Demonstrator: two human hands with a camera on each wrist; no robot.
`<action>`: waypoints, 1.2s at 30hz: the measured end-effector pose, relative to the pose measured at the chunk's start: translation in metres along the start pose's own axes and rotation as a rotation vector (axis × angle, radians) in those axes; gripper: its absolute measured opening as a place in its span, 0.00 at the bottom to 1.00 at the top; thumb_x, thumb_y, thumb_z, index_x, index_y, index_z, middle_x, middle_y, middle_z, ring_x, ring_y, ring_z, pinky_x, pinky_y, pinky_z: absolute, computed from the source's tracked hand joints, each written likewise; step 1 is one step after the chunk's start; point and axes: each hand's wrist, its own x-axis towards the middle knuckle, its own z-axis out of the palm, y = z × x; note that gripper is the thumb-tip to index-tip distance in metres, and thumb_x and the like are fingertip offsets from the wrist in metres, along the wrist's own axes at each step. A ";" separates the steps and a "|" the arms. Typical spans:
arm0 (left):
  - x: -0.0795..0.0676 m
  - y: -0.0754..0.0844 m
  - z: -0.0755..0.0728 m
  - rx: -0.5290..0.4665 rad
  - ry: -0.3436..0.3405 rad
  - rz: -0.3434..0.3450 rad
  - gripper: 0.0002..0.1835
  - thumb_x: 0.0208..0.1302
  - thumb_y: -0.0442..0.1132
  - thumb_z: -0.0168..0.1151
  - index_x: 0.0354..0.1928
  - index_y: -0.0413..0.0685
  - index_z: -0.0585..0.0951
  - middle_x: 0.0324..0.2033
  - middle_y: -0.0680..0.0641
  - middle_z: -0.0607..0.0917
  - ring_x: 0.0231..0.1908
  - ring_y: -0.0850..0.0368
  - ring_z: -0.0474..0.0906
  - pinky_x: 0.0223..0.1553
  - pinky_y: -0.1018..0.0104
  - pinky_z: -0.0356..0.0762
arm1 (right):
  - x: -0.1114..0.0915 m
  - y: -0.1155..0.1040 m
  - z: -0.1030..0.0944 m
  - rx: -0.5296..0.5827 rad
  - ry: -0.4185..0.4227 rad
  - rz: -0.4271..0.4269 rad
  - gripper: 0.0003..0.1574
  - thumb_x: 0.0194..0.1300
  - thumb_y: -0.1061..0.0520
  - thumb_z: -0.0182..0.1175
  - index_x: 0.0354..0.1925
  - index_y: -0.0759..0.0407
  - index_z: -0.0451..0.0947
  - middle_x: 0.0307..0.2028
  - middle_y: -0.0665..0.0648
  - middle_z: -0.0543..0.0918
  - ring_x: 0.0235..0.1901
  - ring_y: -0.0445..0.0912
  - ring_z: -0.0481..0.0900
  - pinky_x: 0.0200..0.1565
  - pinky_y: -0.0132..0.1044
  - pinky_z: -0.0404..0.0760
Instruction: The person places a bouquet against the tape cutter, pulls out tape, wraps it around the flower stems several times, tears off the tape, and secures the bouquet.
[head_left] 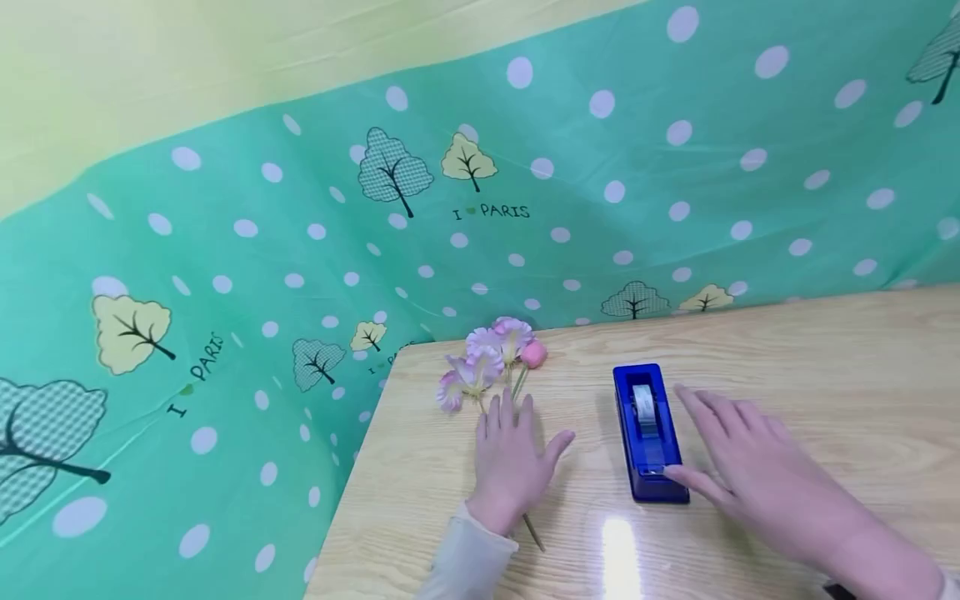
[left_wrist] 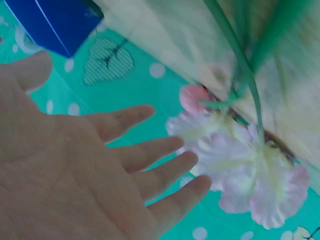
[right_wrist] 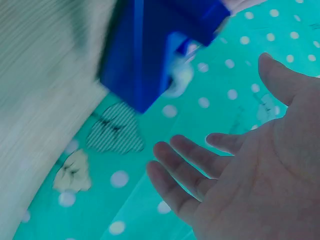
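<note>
A blue tape dispenser (head_left: 634, 471) with a roll of clear tape (head_left: 643, 404) stands upright on the wooden table. My right hand (head_left: 772, 479) is just to its right, fingers spread and holding nothing; whether the thumb touches the dispenser's front end I cannot tell. Left of the dispenser lie artificial flowers (head_left: 483, 367), pale purple with ruffled petals, and a pink bud (head_left: 533, 354). Over their stems my left hand (head_left: 513, 467) is spread with fingers straight. In the left wrist view its palm (left_wrist: 65, 165) appears apart from the green stems (left_wrist: 245, 65).
A green cloth (head_left: 562, 192) with white dots and printed trees hangs behind and to the left of the table (head_left: 862, 375). Light glares off the tabletop below the dispenser. A small dark object (head_left: 838, 591) shows under the right forearm.
</note>
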 end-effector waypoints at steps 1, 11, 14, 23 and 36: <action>0.001 -0.003 -0.001 -0.009 0.004 -0.010 0.44 0.69 0.70 0.45 0.73 0.42 0.63 0.74 0.34 0.58 0.74 0.36 0.53 0.72 0.41 0.53 | 0.004 -0.007 -0.001 -0.002 0.009 -0.015 0.54 0.68 0.31 0.56 0.76 0.61 0.51 0.67 0.68 0.67 0.64 0.66 0.64 0.60 0.68 0.63; 0.008 -0.033 -0.010 -0.108 0.118 -0.046 0.29 0.68 0.58 0.60 0.52 0.36 0.79 0.46 0.37 0.81 0.48 0.39 0.79 0.50 0.46 0.76 | 0.022 -0.059 0.003 0.018 0.044 -0.143 0.49 0.69 0.28 0.50 0.73 0.59 0.59 0.58 0.60 0.75 0.58 0.55 0.73 0.56 0.57 0.74; 0.010 -0.041 -0.011 -0.135 0.122 -0.075 0.23 0.66 0.55 0.63 0.42 0.39 0.80 0.39 0.40 0.82 0.37 0.43 0.80 0.38 0.50 0.79 | 0.026 -0.070 0.005 0.023 0.015 -0.156 0.49 0.70 0.28 0.47 0.72 0.61 0.61 0.56 0.58 0.76 0.57 0.54 0.73 0.56 0.55 0.74; 0.017 -0.063 -0.008 -0.202 -0.005 -0.187 0.22 0.68 0.56 0.61 0.22 0.48 0.74 0.17 0.51 0.74 0.17 0.56 0.68 0.20 0.63 0.65 | 0.039 -0.107 0.013 0.178 -0.160 -0.128 0.54 0.70 0.23 0.38 0.74 0.61 0.59 0.61 0.64 0.75 0.63 0.59 0.71 0.58 0.60 0.72; 0.023 -0.063 0.002 -0.146 -0.143 -0.266 0.34 0.66 0.68 0.54 0.12 0.50 0.71 0.09 0.52 0.69 0.12 0.58 0.64 0.15 0.66 0.60 | 0.070 -0.143 0.054 0.129 -0.401 -0.074 0.43 0.67 0.30 0.55 0.49 0.69 0.80 0.46 0.65 0.83 0.52 0.59 0.79 0.54 0.53 0.79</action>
